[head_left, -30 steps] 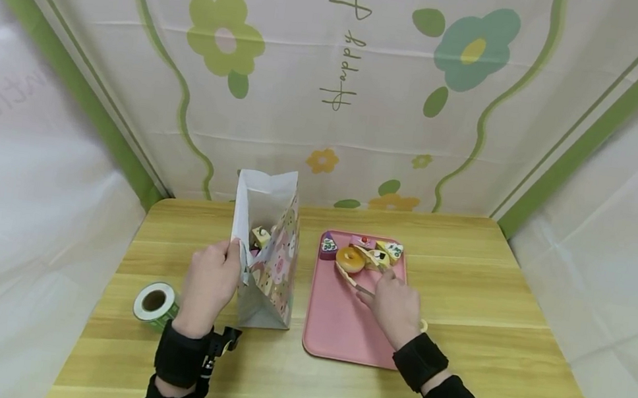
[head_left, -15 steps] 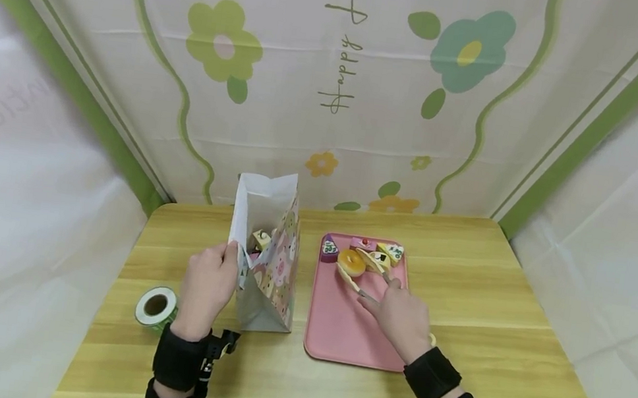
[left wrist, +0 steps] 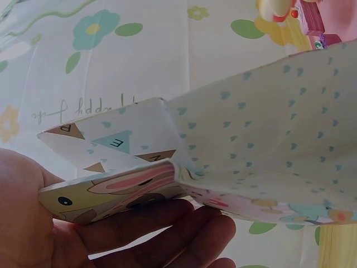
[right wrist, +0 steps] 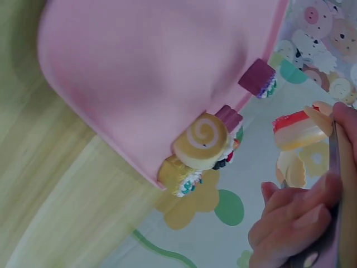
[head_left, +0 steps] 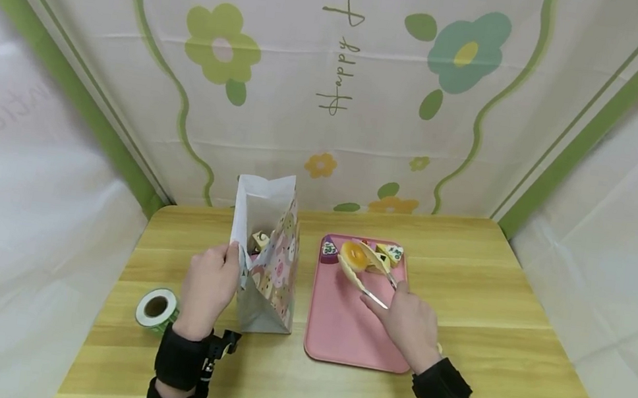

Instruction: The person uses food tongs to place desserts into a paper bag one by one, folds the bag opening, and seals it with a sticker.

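My left hand (head_left: 209,288) pinches the near rim of an upright patterned paper bag (head_left: 278,264); the left wrist view shows the bag's heart-printed lining (left wrist: 256,123) between thumb and fingers. Inside the bag sits a small cream-coloured toy cake (head_left: 259,241). My right hand (head_left: 407,326) grips tongs (head_left: 355,279), whose tips hold a glazed toy donut (head_left: 354,255) over the back of a pink tray (head_left: 347,332). From the right wrist, the donut (right wrist: 298,131) shows red and cream sides and hangs apart from the tray.
At the tray's back edge are a purple cake slice (head_left: 329,251), a yellow cake slice (head_left: 391,253) and a swirl roll (right wrist: 201,140). A roll of green stickers (head_left: 156,307) stands left of my left hand. Printed cloth surrounds the wooden table (head_left: 491,353).
The tongs have closed around the donut and lifted it a little from the tray. My right hand has drawn back slightly to the right. My left hand keeps its grip on the bag.
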`<state>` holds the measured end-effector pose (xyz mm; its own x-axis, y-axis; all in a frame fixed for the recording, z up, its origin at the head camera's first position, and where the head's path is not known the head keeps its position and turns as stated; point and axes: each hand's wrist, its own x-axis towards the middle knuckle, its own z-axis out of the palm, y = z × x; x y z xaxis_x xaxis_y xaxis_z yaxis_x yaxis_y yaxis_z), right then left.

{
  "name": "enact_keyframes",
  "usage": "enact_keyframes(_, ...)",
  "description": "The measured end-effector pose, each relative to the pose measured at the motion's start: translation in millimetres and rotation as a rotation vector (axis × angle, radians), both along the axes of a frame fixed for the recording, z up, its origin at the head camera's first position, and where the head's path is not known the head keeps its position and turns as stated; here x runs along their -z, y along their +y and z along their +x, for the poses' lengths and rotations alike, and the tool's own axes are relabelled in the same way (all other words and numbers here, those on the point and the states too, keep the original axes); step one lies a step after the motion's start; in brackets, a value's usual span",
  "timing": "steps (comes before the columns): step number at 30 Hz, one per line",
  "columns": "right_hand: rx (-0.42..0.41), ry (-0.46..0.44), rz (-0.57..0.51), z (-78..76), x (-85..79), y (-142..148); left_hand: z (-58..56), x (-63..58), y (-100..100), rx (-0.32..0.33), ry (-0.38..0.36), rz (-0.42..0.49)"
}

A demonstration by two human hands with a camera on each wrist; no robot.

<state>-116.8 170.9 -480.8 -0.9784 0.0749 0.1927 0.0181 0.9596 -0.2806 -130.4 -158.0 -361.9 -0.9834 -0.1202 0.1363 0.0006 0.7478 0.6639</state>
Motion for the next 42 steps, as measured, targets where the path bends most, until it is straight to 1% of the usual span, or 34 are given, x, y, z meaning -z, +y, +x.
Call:
enact_keyframes(7, 0.011, 0.064, -0.033, -2.3, -14.6, -2, -1.4, -1.1, 0, -0.007, 0.005, 0.009)
enact_keyframes(12, 0.007, 0.107, -0.058, -4.4, -30.0, -3, -0.9, -1.7, 0, -0.009, -0.008, -0.003)
enact_keyframes(15, 0.0, 0.145, -0.063, -6.2, -42.5, -4, -0.3, -2.1, 0, -0.01, -0.015, -0.003)
enact_keyframes(20, -0.034, 0.223, -0.063, -10.7, -66.4, -10, 0.1, -1.8, -2, -0.007, -0.02, 0.01)
enact_keyframes(25, -0.077, 0.287, -0.092, -11.8, -95.9, -23, 0.2, -0.8, -3, 0.0, -0.03, 0.021)
enact_keyframes(28, -0.112, 0.292, -0.111, -12.0, -114.8, -34, -0.2, -1.2, -3, 0.002, -0.034, 0.022)
enact_keyframes(31, -0.16, 0.301, -0.089, -14.9, -130.5, -46, -0.5, -2.0, -2, 0.002, -0.031, 0.023)
enact_keyframes(36, -0.257, 0.309, -0.034, -27.6, -150.5, -65, 0.1, -2.4, -2, 0.005, -0.023, 0.026)
enact_keyframes(38, -0.285, 0.286, -0.011, -33.9, -156.9, -71, 0.7, -2.5, -1, 0.003, -0.02, 0.022)
enact_keyframes(42, -0.313, 0.198, 0.031, -44.9, -165.1, -82, 1.8, -3.6, -1, -0.005, -0.018, 0.011)
